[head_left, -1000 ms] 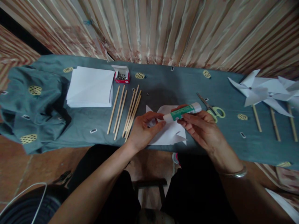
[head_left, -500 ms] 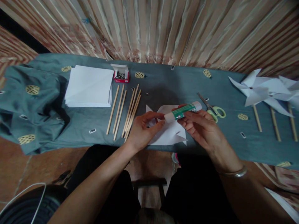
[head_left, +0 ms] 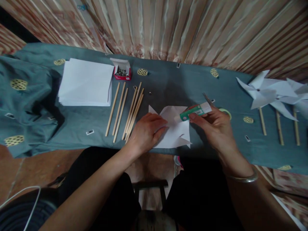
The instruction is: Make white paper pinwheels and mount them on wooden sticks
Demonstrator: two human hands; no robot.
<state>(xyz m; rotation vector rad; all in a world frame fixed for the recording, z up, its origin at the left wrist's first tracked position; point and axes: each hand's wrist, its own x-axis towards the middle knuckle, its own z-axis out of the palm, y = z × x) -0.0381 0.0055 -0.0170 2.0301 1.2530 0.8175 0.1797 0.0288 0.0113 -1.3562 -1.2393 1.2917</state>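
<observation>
My right hand (head_left: 211,123) is closed around a green and white glue stick (head_left: 196,111), held tilted above a cut sheet of white paper (head_left: 174,128). The stick's left end points toward my left hand and looks pale and blurred. Over the left part of the paper, my left hand (head_left: 148,131) has its fingers curled in against the thumb; anything inside them is hidden. The paper has slit, pointed corners and lies near the table's front edge. Partly behind my right hand are scissors (head_left: 226,113) with light green handles.
Several wooden sticks (head_left: 116,112) lie left of my hands. Behind them stand an open red box of metal pins (head_left: 122,73) and a stack of white paper (head_left: 86,83). One loose pin (head_left: 150,93) rests on the green tablecloth (head_left: 163,80). Paper pinwheels (head_left: 262,89) lie at the right.
My hands have moved apart. The right hand has drawn the glue stick away from the left fingers, which held its white end before. My left hand has lowered toward the paper.
</observation>
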